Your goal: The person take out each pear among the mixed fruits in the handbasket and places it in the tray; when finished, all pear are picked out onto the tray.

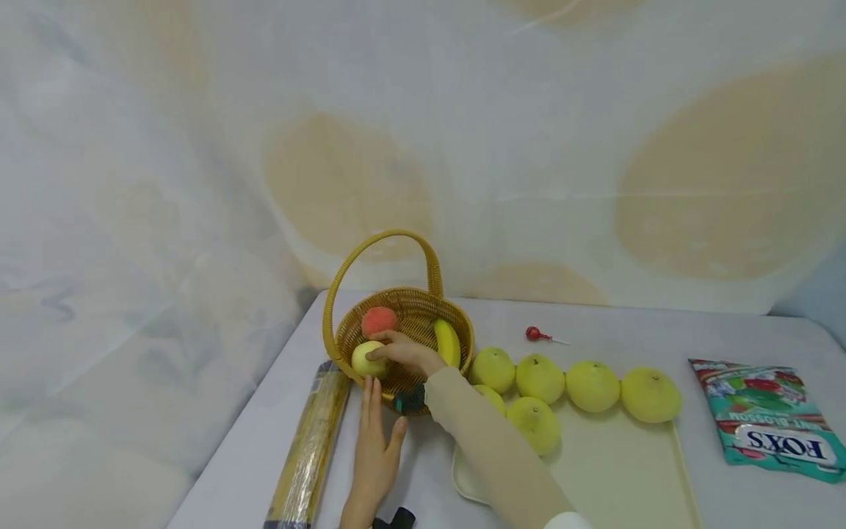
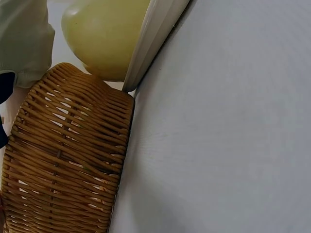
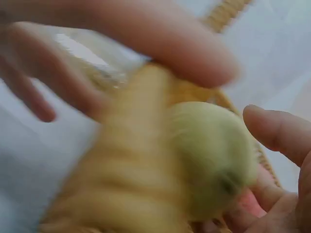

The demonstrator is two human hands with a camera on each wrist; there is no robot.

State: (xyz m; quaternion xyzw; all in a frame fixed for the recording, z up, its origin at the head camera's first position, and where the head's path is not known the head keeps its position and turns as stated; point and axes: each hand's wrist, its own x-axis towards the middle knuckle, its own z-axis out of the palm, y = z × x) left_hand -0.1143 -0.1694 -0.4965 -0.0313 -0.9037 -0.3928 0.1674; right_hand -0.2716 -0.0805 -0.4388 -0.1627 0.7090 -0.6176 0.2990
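Observation:
A wicker basket (image 1: 402, 292) with a tall arched handle holds a red peach-like fruit (image 1: 380, 322), a banana (image 1: 447, 343) and a small round pale green fruit (image 1: 366, 361). My right hand (image 1: 406, 353) reaches in over the near side, its thumb and fingers around the pale green fruit. In the right wrist view this fruit (image 3: 214, 155) shows a dark spot at one end. At the near left rim, my left hand (image 1: 377, 448) touches the basket with straight fingers, thumb spread apart. The left wrist view shows the basket's woven side (image 2: 63, 160).
Several yellow-green pomelos (image 1: 593, 386) stand along a cream tray (image 1: 621, 470) on the right. Behind them lies a red lollipop (image 1: 534, 333); a candy bag (image 1: 769, 419) is at far right. A long plastic-wrapped golden package (image 1: 307, 448) lies left of the basket.

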